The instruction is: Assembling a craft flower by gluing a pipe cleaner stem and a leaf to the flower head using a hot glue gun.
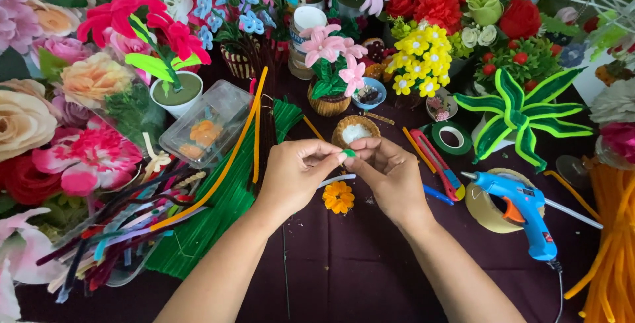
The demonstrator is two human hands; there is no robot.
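— What are the hands busy with?

— The left hand [294, 171] and right hand [390, 174] meet over the dark purple table [344, 270], fingertips pinched shut on a small green piece [348, 153], bright and glossy, held just in front of a little woven basket [355, 131] with white filling.

— Anything else close?

— A pale stem [336, 181] runs below the fingers; whether either hand grips it, I cannot tell. An orange flower [338, 197] lies on the table just beneath.

— What stays unclear?

— Most of the green piece is hidden by the fingertips, so its shape is hard to read. The blue glue gun [522, 210] rests right of them, its cord cut off below.
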